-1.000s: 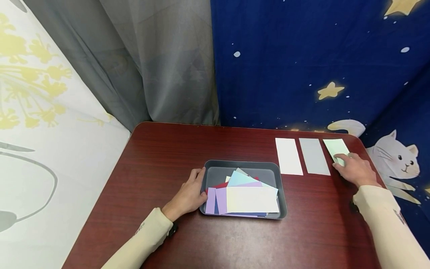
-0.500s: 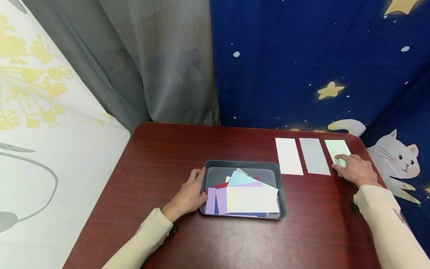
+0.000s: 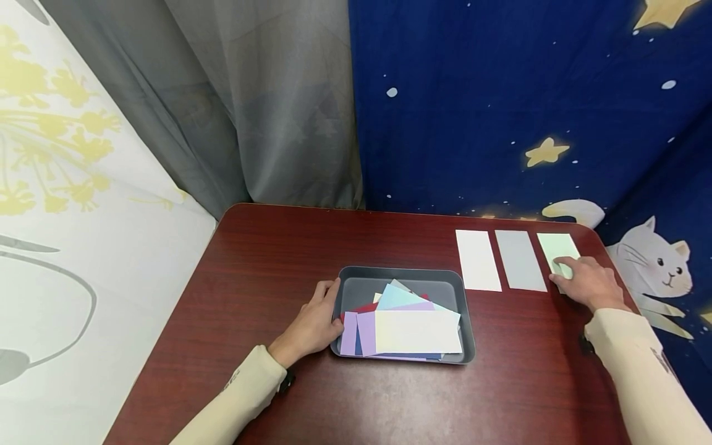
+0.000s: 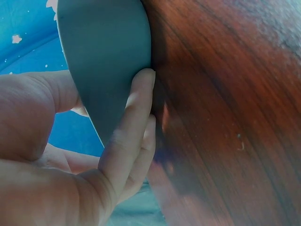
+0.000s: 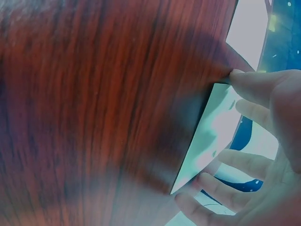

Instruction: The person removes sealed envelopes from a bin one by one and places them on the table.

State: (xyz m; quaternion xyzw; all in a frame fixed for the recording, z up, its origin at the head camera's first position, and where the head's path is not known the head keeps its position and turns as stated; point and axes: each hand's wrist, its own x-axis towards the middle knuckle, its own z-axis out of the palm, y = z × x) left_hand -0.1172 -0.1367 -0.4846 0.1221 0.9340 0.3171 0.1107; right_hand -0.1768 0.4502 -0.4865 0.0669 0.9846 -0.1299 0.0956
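Note:
A dark grey tray [image 3: 402,272] sits mid-table, holding a loose pile of paper cards. My left hand [image 3: 313,321] grips its left side; in the left wrist view the thumb reaches over the rim and the fingers lie along the outer wall [image 4: 106,52]. At the table's right end my right hand [image 3: 591,282] is over a pale green card [image 3: 557,243], touching it with spread, slightly bent fingers. In the right wrist view, the thumb [image 5: 256,84] is at one corner of that card, and other fingertips are by its opposite side. The hand covers part of the card.
Left of the green card, a grey card [image 3: 520,259] and a white card [image 3: 478,259] lie in a row along the back of the reddish-brown table [image 3: 289,241]. A cream card [image 3: 417,332] tops the tray's pile, over purple, light blue, red and dark blue ones. Curtains hang behind.
Over the last second the green card shifted slightly to the right and straightened under the right hand. The left hand, tray and other cards stayed in place.

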